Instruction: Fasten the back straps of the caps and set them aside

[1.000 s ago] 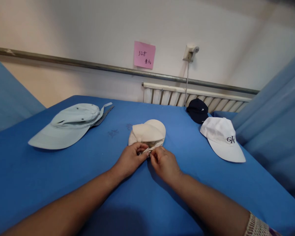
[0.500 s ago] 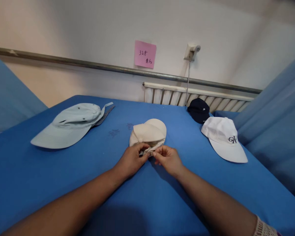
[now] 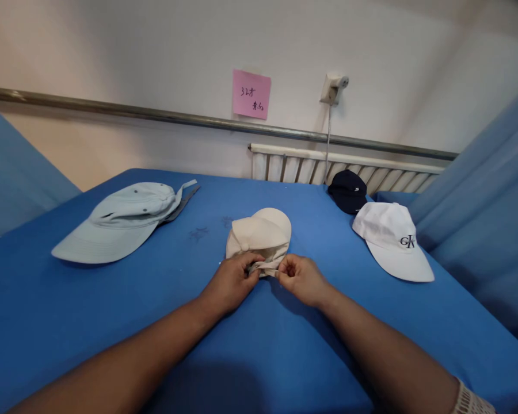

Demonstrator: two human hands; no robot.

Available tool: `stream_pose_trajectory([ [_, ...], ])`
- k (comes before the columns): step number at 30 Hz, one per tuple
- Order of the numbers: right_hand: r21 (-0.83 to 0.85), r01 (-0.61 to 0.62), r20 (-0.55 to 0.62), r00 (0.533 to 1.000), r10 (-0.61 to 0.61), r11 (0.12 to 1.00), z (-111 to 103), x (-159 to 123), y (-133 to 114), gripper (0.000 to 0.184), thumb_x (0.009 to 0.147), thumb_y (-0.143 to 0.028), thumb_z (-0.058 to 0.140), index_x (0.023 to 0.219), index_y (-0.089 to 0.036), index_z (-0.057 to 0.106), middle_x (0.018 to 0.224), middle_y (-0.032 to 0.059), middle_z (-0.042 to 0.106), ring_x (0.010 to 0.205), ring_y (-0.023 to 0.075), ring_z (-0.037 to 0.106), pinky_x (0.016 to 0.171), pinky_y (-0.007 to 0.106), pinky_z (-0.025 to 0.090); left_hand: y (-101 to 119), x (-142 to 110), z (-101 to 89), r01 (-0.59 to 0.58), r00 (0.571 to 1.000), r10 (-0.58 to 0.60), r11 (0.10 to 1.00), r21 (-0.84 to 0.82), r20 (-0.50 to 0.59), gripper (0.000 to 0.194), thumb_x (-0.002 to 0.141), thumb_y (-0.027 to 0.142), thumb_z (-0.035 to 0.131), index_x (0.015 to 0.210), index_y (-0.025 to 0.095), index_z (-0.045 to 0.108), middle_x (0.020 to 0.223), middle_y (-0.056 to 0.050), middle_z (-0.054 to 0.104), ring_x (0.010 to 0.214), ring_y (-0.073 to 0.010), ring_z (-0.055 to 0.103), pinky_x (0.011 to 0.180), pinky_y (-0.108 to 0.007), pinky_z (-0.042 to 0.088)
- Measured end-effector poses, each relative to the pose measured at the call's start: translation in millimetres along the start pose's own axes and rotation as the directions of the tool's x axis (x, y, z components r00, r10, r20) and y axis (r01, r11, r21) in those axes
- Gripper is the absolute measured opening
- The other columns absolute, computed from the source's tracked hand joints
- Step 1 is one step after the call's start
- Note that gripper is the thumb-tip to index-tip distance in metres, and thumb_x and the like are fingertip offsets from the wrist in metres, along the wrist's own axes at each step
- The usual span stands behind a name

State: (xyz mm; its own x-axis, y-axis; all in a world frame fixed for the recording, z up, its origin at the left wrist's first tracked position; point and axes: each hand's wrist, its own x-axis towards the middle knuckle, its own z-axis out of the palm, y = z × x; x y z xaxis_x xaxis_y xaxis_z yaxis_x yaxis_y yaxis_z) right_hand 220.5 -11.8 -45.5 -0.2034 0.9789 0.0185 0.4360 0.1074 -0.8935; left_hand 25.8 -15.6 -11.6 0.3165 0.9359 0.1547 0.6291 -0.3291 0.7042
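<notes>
A beige baseball cap (image 3: pixel 261 233) lies mid-table with its brim pointing away from me and its back strap toward me. My left hand (image 3: pixel 231 282) pinches the near edge of the cap at the left of the strap (image 3: pixel 268 268). The strap's right end is between the thumb and fingers of my right hand (image 3: pixel 304 280), and a short length of it shows between the two hands. My fingers partly hide the cap's rear opening and any buckle there.
On the blue-covered table (image 3: pixel 190 339), a pale blue-green cap (image 3: pixel 121 218) lies at left. A white cap (image 3: pixel 391 236) with dark lettering and a navy cap (image 3: pixel 347 191) lie at right. Behind are a radiator (image 3: pixel 293 167), metal rail (image 3: pixel 176 118) and pink note (image 3: pixel 251 95). Curtains hang at both sides.
My right hand has slid rightward along the strap, away from my left hand, so more of the strap shows between them. The left hand and the beige cap have barely moved.
</notes>
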Motion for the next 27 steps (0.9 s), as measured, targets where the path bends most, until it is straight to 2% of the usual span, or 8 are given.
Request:
stream_pose_trajectory([
  [3, -0.146, 0.092, -0.025, 0.995, -0.097, 0.985, -12, -1, -1, 0.003, 0.078, -0.017, 0.055, 0.078, -0.020, 0.056, 0.061, -0.0051, 0.054, 0.053, 0.0102, 0.048, 0.052, 0.021, 0.036, -2, -1, -4.5, -0.004, 0.999, 0.004, 1.000, -0.002, -0.043, 0.026, 0.079, 0.016, 0.055, 0.101, 0.021, 0.068, 0.094, 0.000, 0.073, 0.081, -0.0170, 0.065, 0.077, -0.028, 0.048],
  [5, -0.250, 0.184, -0.057, 0.977, -0.205, 0.951, -17, -3, -4, 0.011, 0.078, -0.015, 0.055, 0.088, -0.020, 0.055, 0.071, -0.0031, 0.056, 0.058, 0.0110, 0.050, 0.057, 0.023, 0.039, -2, -1, -7.5, -0.005, 0.997, 0.005, 1.000, -0.001, -0.073, 0.024, 0.079, 0.018, 0.057, 0.100, 0.022, 0.067, 0.094, 0.000, 0.072, 0.082, -0.0172, 0.064, 0.077, -0.028, 0.048],
  [9, -0.409, 0.349, 0.008, 0.925, -0.380, 0.843, -16, -6, -14, 0.024, 0.079, -0.017, 0.061, 0.100, -0.020, 0.051, 0.098, 0.0041, 0.057, 0.075, 0.0147, 0.055, 0.069, 0.027, 0.043, 0, -1, -8.8, -0.023, 0.998, 0.024, 1.000, 0.008, -0.064, 0.017, 0.079, 0.024, 0.061, 0.095, 0.022, 0.065, 0.091, 0.000, 0.070, 0.081, -0.0177, 0.063, 0.074, -0.028, 0.047],
  [12, -0.483, 0.382, 0.043, 0.909, -0.414, 0.788, -9, -5, -19, 0.017, 0.085, -0.019, 0.059, 0.100, -0.020, 0.051, 0.104, 0.0064, 0.056, 0.085, 0.0176, 0.056, 0.072, 0.029, 0.045, 2, 0, -6.6, -0.044, 0.997, 0.047, 0.998, 0.054, -0.054, 0.015, 0.078, 0.024, 0.063, 0.092, 0.021, 0.065, 0.090, 0.000, 0.069, 0.082, -0.0186, 0.063, 0.075, -0.029, 0.045],
  [16, -0.533, 0.409, 0.036, 0.885, -0.464, 0.741, -2, -2, -19, 0.007, 0.090, -0.020, 0.054, 0.096, -0.020, 0.053, 0.103, 0.0073, 0.057, 0.093, 0.0194, 0.056, 0.078, 0.031, 0.045, 5, 0, -4.5, -0.064, 0.997, 0.067, 0.992, 0.108, -0.031, 0.013, 0.079, 0.025, 0.062, 0.091, 0.022, 0.066, 0.088, -0.001, 0.069, 0.080, -0.0190, 0.062, 0.074, -0.030, 0.044],
  [21, -0.617, 0.434, 0.061, 0.858, -0.510, 0.656, -3, -1, -22, 0.007, 0.089, -0.015, 0.050, 0.093, -0.017, 0.055, 0.100, 0.0090, 0.059, 0.091, 0.0207, 0.055, 0.079, 0.033, 0.045, 5, 0, -3.6, -0.058, 0.998, 0.064, 0.985, 0.165, -0.026, 0.008, 0.079, 0.023, 0.059, 0.087, 0.021, 0.062, 0.083, -0.001, 0.066, 0.078, -0.0193, 0.060, 0.072, -0.030, 0.043],
  [25, -0.633, 0.517, 0.132, 0.806, -0.577, 0.576, -9, -7, -27, 0.010, 0.087, -0.015, 0.049, 0.093, -0.016, 0.057, 0.105, 0.0108, 0.060, 0.096, 0.0226, 0.054, 0.083, 0.035, 0.044, 1, 0, -3.0, -0.019, 0.992, 0.047, 0.972, 0.234, -0.113, 0.016, 0.076, 0.019, 0.056, 0.092, 0.020, 0.056, 0.087, -0.003, 0.064, 0.078, -0.0202, 0.059, 0.071, -0.031, 0.043],
  [27, -0.616, 0.532, 0.172, 0.810, -0.560, 0.581, -13, -10, -29, 0.011, 0.088, -0.015, 0.048, 0.094, -0.016, 0.057, 0.108, 0.0107, 0.059, 0.096, 0.0215, 0.055, 0.082, 0.034, 0.045, 1, 0, -3.8, -0.008, 0.995, 0.031, 0.972, 0.234, -0.097, 0.018, 0.078, 0.021, 0.055, 0.095, 0.020, 0.055, 0.088, -0.003, 0.064, 0.078, -0.0205, 0.059, 0.070, -0.032, 0.043],
])
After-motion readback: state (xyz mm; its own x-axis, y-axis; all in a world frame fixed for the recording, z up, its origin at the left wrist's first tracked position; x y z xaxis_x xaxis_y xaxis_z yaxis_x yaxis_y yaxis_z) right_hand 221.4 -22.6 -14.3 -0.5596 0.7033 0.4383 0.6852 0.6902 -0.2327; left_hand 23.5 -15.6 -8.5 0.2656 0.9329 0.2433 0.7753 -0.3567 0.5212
